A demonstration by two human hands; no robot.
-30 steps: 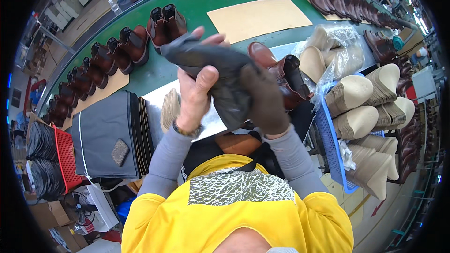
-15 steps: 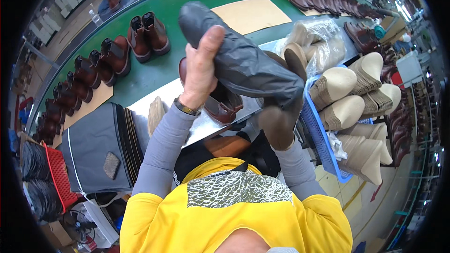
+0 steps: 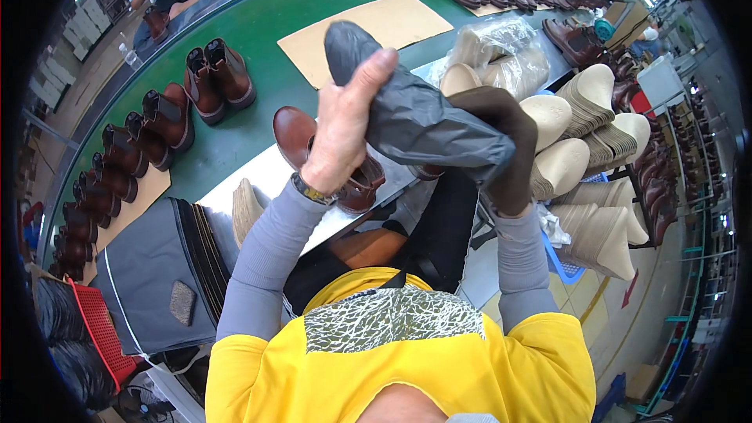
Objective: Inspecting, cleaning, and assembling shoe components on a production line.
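Right hand (image 3: 515, 141), covered in brown, is now sitting well apart from the bare left hand (image 3: 347, 125); one second ago both were crowding together around the dark grey wrapped form (image 3: 431, 121). Against half a second ago, right hand is showing higher and sharper, and the table goods are appearing shifted toward nine o'clock.

Big to small: green table (image 3: 258, 19) is spanning nine to one o'clock. Yellow shirt (image 3: 313, 384) is filling six. Stack of dark sheets (image 3: 141, 266) is lying at eight. Blue basket (image 3: 565, 270) is standing at four, beige inserts (image 3: 564, 164) nesting in and above it toward three. Brown boot (image 3: 290, 129) is resting just behind the left wrist at ten.

Dark grey wrapped form is slanting across one o'clock, just above centre: rounded end pointing near twelve, folded end between two and three. Grip: left hand is clasping the rounded half, thumb on top; right hand is cupping and holding the folded end, fingers partly hidden.

Marks: shirt panel (image 3: 392, 321) is carrying white branching lines on dark green. Red arrow (image 3: 629, 288) is marking the floor at four. Left wristband (image 3: 311, 190) is showing too small for reading any lettering.
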